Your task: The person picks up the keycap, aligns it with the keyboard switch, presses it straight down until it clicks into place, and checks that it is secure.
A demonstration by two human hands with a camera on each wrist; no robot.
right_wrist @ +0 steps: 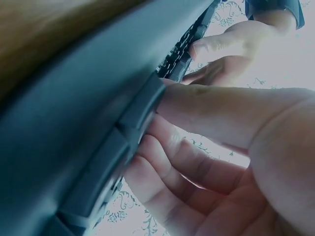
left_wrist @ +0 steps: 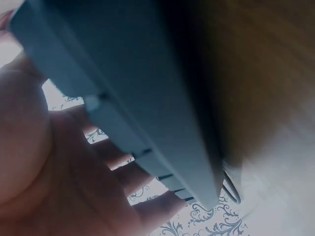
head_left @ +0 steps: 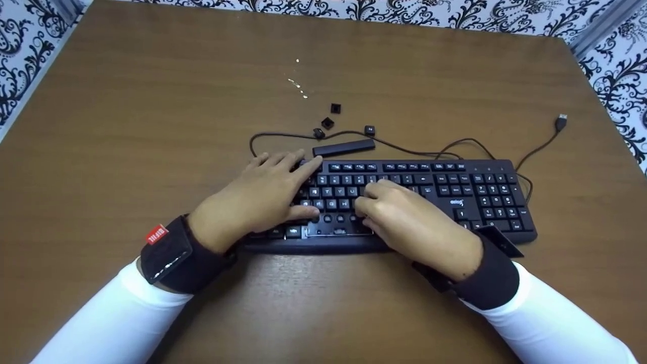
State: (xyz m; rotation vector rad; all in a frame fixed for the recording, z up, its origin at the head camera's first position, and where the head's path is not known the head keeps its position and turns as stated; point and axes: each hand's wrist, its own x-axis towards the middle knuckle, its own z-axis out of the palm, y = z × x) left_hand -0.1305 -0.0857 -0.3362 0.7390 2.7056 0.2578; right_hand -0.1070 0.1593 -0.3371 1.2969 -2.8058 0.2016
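Keyboard [head_left: 404, 202] lies on the tabletop [head_left: 151, 126] under my flat, unclenched left hand [head_left: 258, 197]; my right hand [head_left: 404, 217] curls onto the keys, its grip unclear; hard prying could fling keycaps [head_left: 327, 123].

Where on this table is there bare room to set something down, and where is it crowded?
Bare wood: the table left of the keyboard, the strip in front of it between the sleeves, and the far edge by the patterned wall. Crowded: behind the keyboard, where the loose keycaps, space bar and cable lie; both hands cover the keys.
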